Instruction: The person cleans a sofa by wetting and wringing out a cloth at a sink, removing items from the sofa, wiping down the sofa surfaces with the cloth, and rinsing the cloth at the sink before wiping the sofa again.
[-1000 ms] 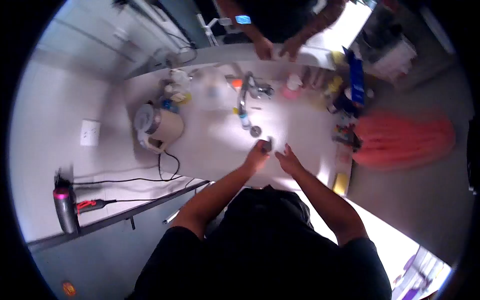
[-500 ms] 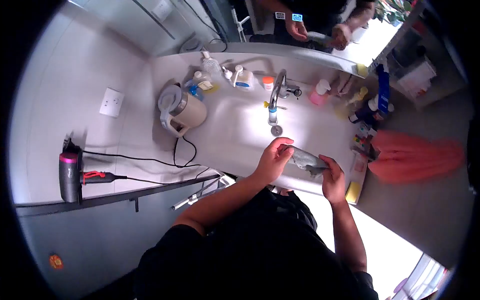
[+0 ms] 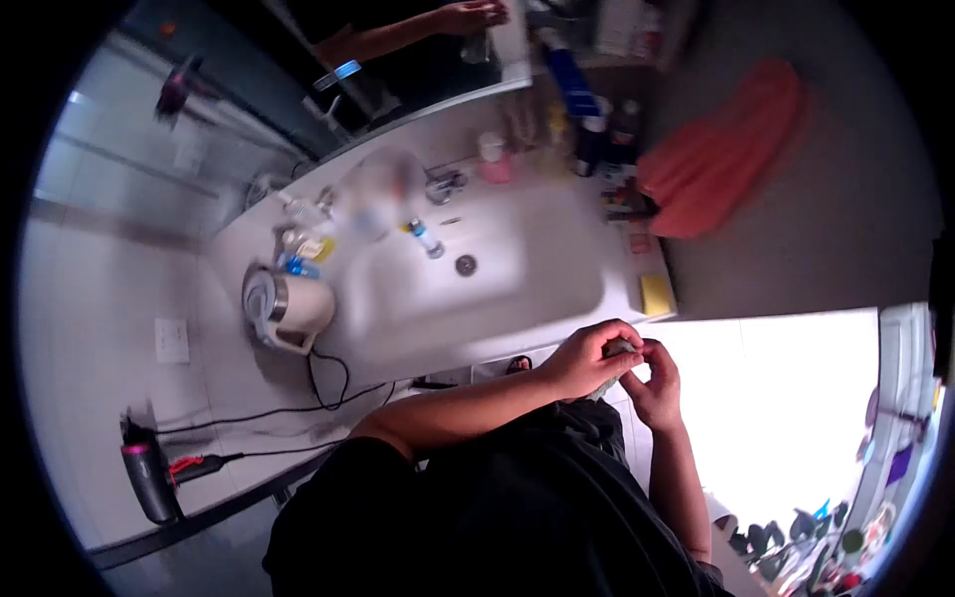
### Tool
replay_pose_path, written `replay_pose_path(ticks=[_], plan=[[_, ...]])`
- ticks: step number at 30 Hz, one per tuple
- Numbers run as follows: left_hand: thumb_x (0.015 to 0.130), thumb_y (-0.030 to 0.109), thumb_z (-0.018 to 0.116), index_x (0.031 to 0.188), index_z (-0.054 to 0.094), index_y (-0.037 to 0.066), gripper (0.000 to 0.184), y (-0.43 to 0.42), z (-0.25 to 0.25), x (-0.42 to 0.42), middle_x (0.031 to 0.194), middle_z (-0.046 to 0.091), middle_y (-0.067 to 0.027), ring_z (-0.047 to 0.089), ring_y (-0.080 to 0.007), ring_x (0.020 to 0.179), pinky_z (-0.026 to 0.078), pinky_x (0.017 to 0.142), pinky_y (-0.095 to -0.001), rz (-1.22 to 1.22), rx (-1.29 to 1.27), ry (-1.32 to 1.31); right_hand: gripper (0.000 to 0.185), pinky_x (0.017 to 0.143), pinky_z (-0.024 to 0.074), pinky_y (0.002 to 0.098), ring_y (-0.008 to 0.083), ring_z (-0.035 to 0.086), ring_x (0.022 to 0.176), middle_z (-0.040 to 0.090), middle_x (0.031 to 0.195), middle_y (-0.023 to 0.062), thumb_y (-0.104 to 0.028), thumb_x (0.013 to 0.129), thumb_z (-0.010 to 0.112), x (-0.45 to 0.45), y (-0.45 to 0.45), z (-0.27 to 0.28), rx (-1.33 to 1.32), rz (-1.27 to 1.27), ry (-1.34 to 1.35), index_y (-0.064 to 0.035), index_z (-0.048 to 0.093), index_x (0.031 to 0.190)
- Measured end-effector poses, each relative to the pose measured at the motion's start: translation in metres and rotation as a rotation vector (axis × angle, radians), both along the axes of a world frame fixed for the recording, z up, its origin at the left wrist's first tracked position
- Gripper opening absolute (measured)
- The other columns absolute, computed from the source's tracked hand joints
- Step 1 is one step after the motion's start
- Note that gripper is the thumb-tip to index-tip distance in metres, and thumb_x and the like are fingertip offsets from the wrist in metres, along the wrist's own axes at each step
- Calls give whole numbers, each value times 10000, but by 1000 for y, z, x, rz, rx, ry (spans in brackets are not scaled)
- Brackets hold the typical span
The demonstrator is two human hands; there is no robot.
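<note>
A grey, ribbed item that looks like soft fabric (image 3: 618, 347) is bunched up between my two hands, mostly hidden by the fingers; its kind I cannot make out. My left hand (image 3: 587, 360) is closed around it from the left, with the fingers curled over the top. From the right, my right hand (image 3: 654, 386) pinches at the same item, its fingertips meeting those of the left. Both hands are just in front of the counter's front edge, near its right corner. The white sink basin (image 3: 537, 269) lies beyond them.
A blurred faucet (image 3: 426, 239) stands over the drain. At the left is a beige kettle (image 3: 301, 306) with its cord, and a hair dryer (image 3: 151, 483) hangs on the wall. A yellow sponge (image 3: 655, 296) sits at the counter corner, below a coral towel (image 3: 721, 159).
The view has turned to the right. My hands have come closer together and moved from over the basin's front toward my body. The grey item, stretched between them before, is now bunched.
</note>
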State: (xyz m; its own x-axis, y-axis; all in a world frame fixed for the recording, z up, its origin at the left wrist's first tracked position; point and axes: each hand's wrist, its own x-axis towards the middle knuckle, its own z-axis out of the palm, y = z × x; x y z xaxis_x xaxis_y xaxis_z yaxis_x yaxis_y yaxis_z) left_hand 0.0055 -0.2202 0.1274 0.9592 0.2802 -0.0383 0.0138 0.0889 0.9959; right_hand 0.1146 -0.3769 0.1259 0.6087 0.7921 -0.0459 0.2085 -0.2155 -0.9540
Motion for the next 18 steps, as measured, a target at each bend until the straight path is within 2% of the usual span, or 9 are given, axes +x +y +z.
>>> replay_pose_path(ticks=[3, 4, 7, 9, 11, 14, 15, 16, 18], plan=[[1057, 198, 661, 1127, 636, 18, 195, -46, 3, 51, 1042, 688, -42, 655, -91, 951, 538, 866, -270, -156, -63, -53, 198, 878, 544, 338, 216, 710, 937, 738, 983, 118, -50, 876, 739, 26, -72, -13, -24, -180, -24, 17, 684, 1053], [1052, 212, 669, 1140, 637, 22, 211, -60, 6, 69, 1081, 670, -36, 624, -85, 1016, 520, 909, -276, -256, -110, 58, 192, 872, 544, 334, 215, 711, 928, 740, 981, 121, -51, 882, 728, 33, -94, -8, -60, -245, -20, 20, 690, 1057], [1017, 188, 649, 1161, 630, 39, 208, -119, 19, 131, 1042, 639, -22, 586, -85, 950, 497, 872, -274, -448, -186, 75, 195, 870, 545, 331, 212, 717, 926, 753, 1003, 129, -26, 922, 671, 64, -169, -10, -63, -419, -18, 20, 716, 1106], [901, 97, 575, 1279, 574, 36, 383, -165, 20, 179, 1082, 616, -50, 573, -113, 995, 486, 883, -285, -596, -422, 223, 232, 880, 546, 331, 207, 718, 951, 758, 1032, 134, 10, 948, 621, 93, -227, -12, 71, -607, 97, 13, 722, 1157], [844, 85, 545, 1337, 543, 28, 496, -219, 14, 229, 1141, 612, -63, 578, -128, 1051, 488, 931, -298, -724, -384, 202, 255, 876, 543, 316, 202, 714, 952, 759, 1040, 124, 25, 966, 598, 124, -285, -14, 84, -677, -89, -10, 739, 1176], [833, 42, 589, 1379, 525, 53, 550, -307, 33, 302, 1223, 616, -62, 597, -141, 1119, 500, 990, -321, -836, -148, 184, 245, 801, 543, 313, 188, 695, 884, 740, 970, 123, -2, 975, 603, 177, -367, 22, 68, -787, -203, -32, 748, 1169], [847, 32, 629, 1385, 525, 61, 549, -337, 35, 325, 1229, 619, -56, 599, -140, 1118, 505, 985, -321, -855, -66, 160, 239, 776, 542, 312, 183, 686, 861, 731, 949, 123, -9, 976, 604, 192, -395, 28, 20, -830, -222, -37, 748, 1166], [847, 32, 629, 1385, 525, 61, 549, -368, 37, 349, 1229, 619, -56, 599, -140, 1118, 505, 985, -321, -928, -57, 145, 215, 753, 541, 315, 182, 680, 852, 723, 943, 123, -37, 989, 603, 210, -423, 28, 13, -884, -108, -33, 749, 1147], [888, 53, 724, 1358, 547, 64, 502, -406, 36, 388, 1209, 635, -46, 607, -125, 1099, 516, 961, -305, -911, 76, -18, 203, 761, 532, 317, 176, 672, 850, 722, 947, 113, -95, 1032, 571, 238, -454, 24, 92, -961, -77, -19, 711, 1159]])
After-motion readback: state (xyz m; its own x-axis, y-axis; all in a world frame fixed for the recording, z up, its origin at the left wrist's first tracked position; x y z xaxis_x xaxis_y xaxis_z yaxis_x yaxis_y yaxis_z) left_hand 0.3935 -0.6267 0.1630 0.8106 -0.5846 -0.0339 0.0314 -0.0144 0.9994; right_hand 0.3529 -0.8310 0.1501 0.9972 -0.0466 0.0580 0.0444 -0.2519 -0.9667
